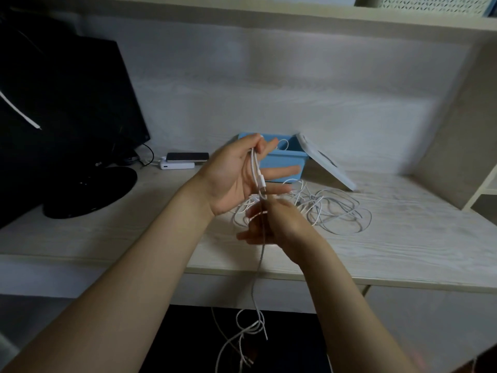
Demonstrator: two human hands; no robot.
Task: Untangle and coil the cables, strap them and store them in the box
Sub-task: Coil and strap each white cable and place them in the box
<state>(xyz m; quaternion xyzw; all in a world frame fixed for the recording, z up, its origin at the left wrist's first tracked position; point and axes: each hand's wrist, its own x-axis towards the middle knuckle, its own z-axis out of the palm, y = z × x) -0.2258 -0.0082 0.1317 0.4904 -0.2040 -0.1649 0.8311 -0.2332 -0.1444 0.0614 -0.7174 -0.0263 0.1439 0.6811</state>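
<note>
Just beyond the fingers of the left hand (236, 173) and partly hidden by them, one open blue box (282, 161), one pale lid (326, 162) leaning on it; far left, one black monitor (67, 103), one phone (187, 156) atop one white power bank (177, 165); right of the fingers, a loose tangle of white cables (330, 208) on the counter (403, 238), not countable. One thin white cable (257, 173) pinched near its plug between left thumb and forefinger, other fingers spread; hangs across the right hand (277, 224), past the counter edge, looped below; right fingers blurred, grip cannot be told.
</note>
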